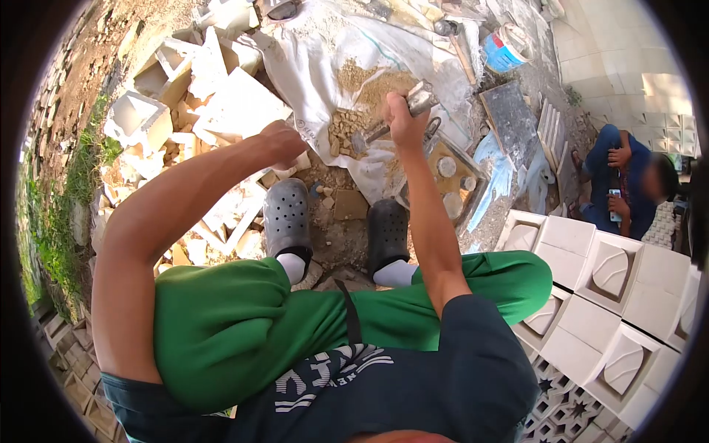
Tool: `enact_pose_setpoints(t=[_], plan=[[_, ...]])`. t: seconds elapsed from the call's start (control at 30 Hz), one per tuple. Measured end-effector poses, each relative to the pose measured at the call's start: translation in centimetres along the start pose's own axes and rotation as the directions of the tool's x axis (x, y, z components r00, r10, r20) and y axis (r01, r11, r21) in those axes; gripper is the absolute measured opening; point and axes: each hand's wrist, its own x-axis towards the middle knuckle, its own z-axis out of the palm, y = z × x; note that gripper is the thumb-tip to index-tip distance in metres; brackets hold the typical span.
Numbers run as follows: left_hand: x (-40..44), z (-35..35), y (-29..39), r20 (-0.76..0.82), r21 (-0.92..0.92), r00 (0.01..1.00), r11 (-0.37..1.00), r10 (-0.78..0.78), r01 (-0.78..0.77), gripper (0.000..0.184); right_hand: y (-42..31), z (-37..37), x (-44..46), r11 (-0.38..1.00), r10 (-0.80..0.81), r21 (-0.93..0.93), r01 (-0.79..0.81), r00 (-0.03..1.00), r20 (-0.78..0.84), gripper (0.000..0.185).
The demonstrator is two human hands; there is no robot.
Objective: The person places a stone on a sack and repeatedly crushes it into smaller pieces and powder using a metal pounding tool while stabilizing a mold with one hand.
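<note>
Clamping the right grip on a metal tool, above the white sheet mid-scene, near its yellowish gravel. Holding the left grip curled near the sheet's left edge, beside broken pale pieces; cannot tell whether clamped on anything. Can see a bucket at far right and white blocks at near right.

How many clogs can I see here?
2: a grey clog at left and a darker clog at right, both worn. The seated person may wear more; unclear.
</note>
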Motion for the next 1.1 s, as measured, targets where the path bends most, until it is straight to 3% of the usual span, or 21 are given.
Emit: enact_pose_setpoints(t=[0.07,0.23,0.4,0.47,0.53,0.7,0.77,0.8,0.9,1.0,1.1], plan=[[0.0,0.4,-0.1,0.04,-0.035,0.999,0.999,-0.032,0.033,0.027,-3.2,0.5,0.3,0.999,-0.002,-0.04,0.001,1.0,-0.013,0.023],[0.3,0.6,-0.7,0.032,-0.026,0.999,1.0,-0.004,0.005,0.027,-6.3,0.7,0.7,0.979,-0.131,0.173,0.113,0.986,0.098,0.019],[0.4,-0.6,0.0,0.026,-0.017,1.0,1.0,-0.006,0.007,0.027,5.6,0.3,-0.1,0.987,-0.141,-0.084,0.134,0.987,-0.082,0.026],[0.7,-0.6,-0.1,0.031,-0.03,1.0,1.0,0.0,0.001,0.026,4.6,0.5,-0.4,0.997,-0.079,-0.019,0.078,0.992,-0.093,0.027],[1.2,0.0,-0.1,0.026,-0.007,1.0,1.0,0.005,-0.005,0.026,4.4,-0.2,-1.1,0.994,-0.103,-0.037,0.104,0.994,0.03,0.025],[0.4,0.1,-0.5,0.028,-0.041,1.0,0.999,0.0,0.001,0.028,-3.7,1.4,-0.7,0.993,-0.105,-0.058,0.103,0.994,-0.03,0.021],[0.2,0.3,-0.7,0.054,-0.029,0.998,1.0,-0.007,0.008,0.028,-5.5,1.5,-0.2,0.981,-0.138,0.128,0.143,0.989,-0.054,0.013],[0.2,0.3,-0.9,0.078,-0.009,0.997,1.0,-0.016,0.017,0.028,-5.4,1.5,-0.1,0.981,-0.137,0.128,0.143,0.989,-0.055,0.013],[0.6,0.4,-1.2,0.058,-0.019,0.998,1.0,-0.012,0.013,0.028,-3.3,2.1,0.5,0.985,-0.099,0.122,0.124,0.976,-0.196,0.013],[0.6,-0.5,-0.5,0.036,-0.049,0.999,0.999,-0.021,0.023,0.028,6.6,-0.2,1.9,0.987,-0.162,-0.028,0.159,0.974,-0.157,0.017],[1.2,-0.8,0.2,0.027,-0.029,1.0,1.0,-0.001,0.002,0.027,5.3,-0.2,2.9,0.995,-0.095,-0.044,0.091,0.99,-0.107,0.019]])
